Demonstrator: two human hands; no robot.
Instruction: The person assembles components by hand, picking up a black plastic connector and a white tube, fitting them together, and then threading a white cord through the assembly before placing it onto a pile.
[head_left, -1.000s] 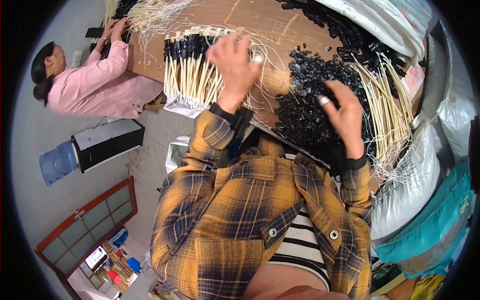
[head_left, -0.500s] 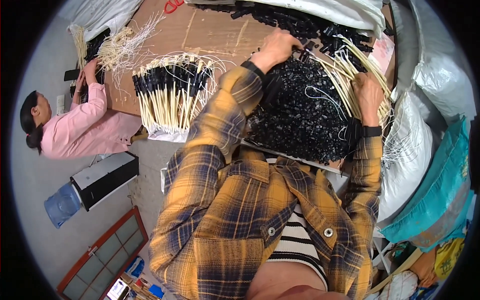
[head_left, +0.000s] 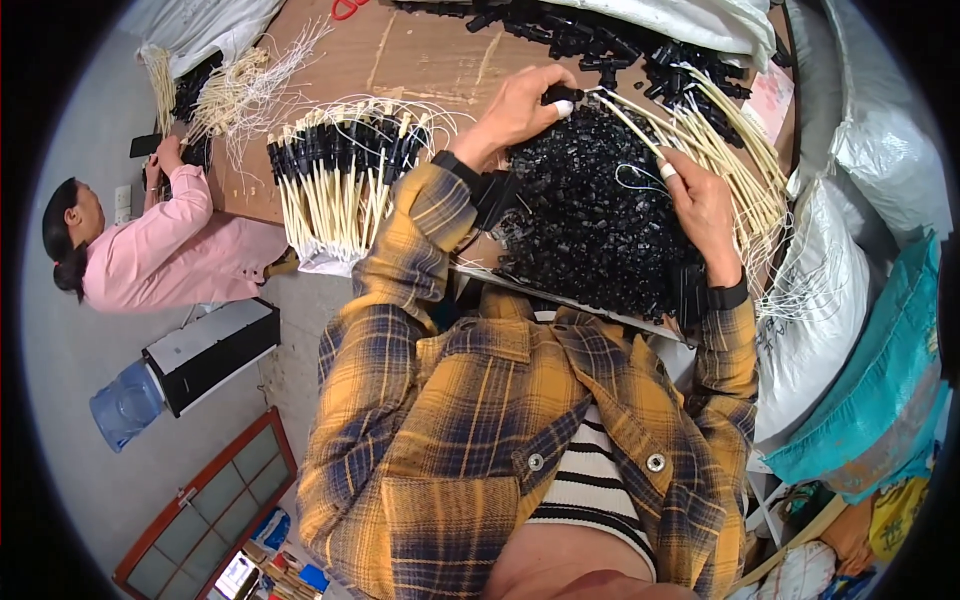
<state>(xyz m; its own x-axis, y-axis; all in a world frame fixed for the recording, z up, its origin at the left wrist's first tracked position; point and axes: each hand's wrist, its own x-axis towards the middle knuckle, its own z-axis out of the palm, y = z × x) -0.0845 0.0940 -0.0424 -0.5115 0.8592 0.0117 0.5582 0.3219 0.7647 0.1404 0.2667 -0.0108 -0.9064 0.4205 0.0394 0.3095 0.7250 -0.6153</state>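
Between the thumb and fingers of my left hand (head_left: 520,108) is a black plastic connector housing (head_left: 560,93). My right hand (head_left: 702,210) pinches one cream-sleeved wire (head_left: 632,122), whose tip points at the housing; I cannot tell whether they touch. White covers show on both thumbs. Beneath both hands spreads a heap of small black plastic parts (head_left: 610,220). A bundle of cream-sleeved wires (head_left: 725,150) with thin white ends lies just beyond my right hand. Left of my left forearm, a row of sleeved wires with black housings (head_left: 345,170) is stacked together.
Loose black housings (head_left: 600,45) lie along the table's (head_left: 430,60) far side, beside a white sack (head_left: 700,25). Stuffed white sacks (head_left: 815,300) and a teal sack (head_left: 860,400) crowd the right. A person in pink (head_left: 165,245) works at the left among more wires (head_left: 240,95).
My left hand has drawn back to the left with a black housing. The right hand has moved left off the bundle, now pinching a single wire.
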